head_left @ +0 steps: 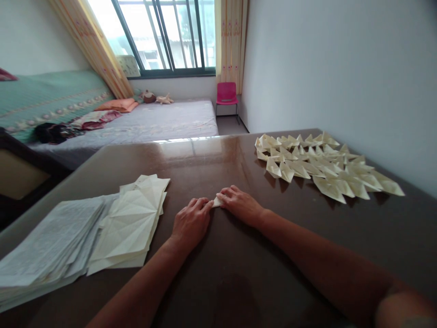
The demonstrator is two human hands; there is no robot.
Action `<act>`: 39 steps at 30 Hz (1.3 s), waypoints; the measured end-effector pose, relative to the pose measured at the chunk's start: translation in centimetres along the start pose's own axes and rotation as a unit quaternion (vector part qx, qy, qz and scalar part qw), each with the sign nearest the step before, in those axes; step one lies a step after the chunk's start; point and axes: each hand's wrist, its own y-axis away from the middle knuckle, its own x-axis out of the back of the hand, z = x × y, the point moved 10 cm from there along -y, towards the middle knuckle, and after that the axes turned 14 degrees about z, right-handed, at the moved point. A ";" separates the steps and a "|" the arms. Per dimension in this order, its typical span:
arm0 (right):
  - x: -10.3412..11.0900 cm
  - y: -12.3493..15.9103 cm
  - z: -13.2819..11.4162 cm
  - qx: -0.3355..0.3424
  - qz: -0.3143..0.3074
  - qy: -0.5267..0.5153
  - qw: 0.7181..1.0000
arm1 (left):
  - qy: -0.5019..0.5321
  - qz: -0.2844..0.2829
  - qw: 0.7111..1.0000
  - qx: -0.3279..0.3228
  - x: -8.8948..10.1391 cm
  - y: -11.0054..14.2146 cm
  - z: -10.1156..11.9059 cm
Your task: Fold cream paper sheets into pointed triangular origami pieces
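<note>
A small piece of folded paper [217, 202], cream in colour, lies on the dark table between my two hands. My left hand [194, 219] presses its left end with the fingertips, the fingers bent and close together. From the right, my right hand [239, 205] covers most of the paper, its fingers closed over it. Only a pale corner shows between the fingers, so the shape of the fold is hidden.
On the glossy brown table [205, 164], creased cream sheets [131, 218] and a stack of printed paper [58, 241] lie at left. Several rows of folded paper boats [314, 159] stand at far right. Behind are a bed [177, 118] and a pink chair [226, 94].
</note>
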 end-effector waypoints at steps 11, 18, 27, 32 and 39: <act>0.5 -0.2 0.7 -0.029 -0.005 -0.037 0.999 | 0.109 0.030 0.992 0.047 -1.0 -0.3 -0.7; 0.4 0.1 0.8 -0.080 0.012 -0.119 0.990 | 0.123 0.030 0.991 0.044 -1.4 -0.1 -1.3; 0.2 0.2 0.0 -0.048 0.021 -0.065 0.996 | 0.100 0.008 0.994 0.035 -1.5 -0.2 -1.3; -0.1 0.3 0.7 -0.067 0.008 -0.114 0.991 | 0.129 0.016 0.991 0.040 -1.5 -0.2 -1.2; 0.5 0.3 1.1 -0.083 0.010 -0.148 0.985 | 0.261 0.066 0.959 0.082 -1.0 -0.6 -1.7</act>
